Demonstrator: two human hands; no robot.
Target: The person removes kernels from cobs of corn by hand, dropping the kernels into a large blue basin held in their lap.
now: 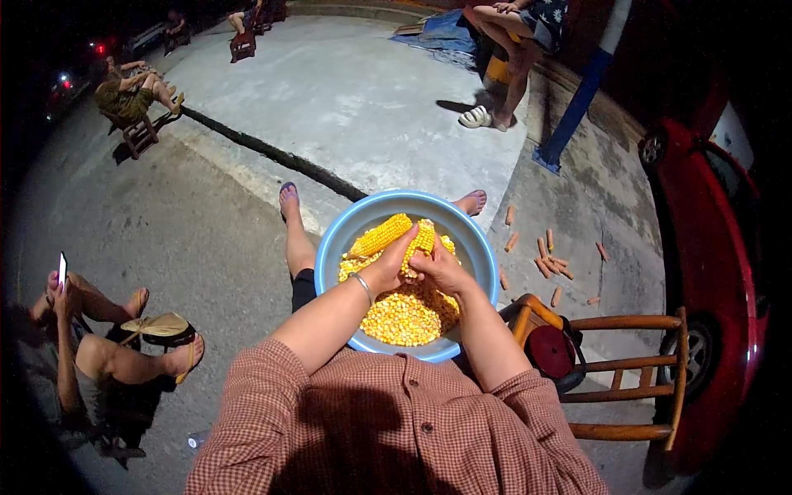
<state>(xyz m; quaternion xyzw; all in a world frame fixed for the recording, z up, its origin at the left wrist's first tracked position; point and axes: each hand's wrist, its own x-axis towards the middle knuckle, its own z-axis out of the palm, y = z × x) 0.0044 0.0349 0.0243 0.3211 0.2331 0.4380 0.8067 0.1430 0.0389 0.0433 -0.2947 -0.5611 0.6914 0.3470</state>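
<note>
Both hands meet over a blue plastic basin [328, 253] on my lap. My left hand [391, 267], with a silver bangle at its wrist, grips the left side of a yellow corn cob [422, 242]. From the other side my right hand [444, 271] holds the same cob, thumb pressed near its lower end. The cob stands roughly upright, partly covered by my fingers. Another full corn cob [378, 236] lies at the far left inside the basin. Loose corn kernels [402, 318] are heaped on the basin's floor below my hands.
Several stripped cobs [549, 263] litter the concrete to the right. A wooden chair [625, 393] with a dark red round item [550, 351] stands beside me, near a red car [705, 247]. A person [105, 365] with a lit phone sits at left; other people sit farther off. A blue-and-white post [575, 105] rises ahead.
</note>
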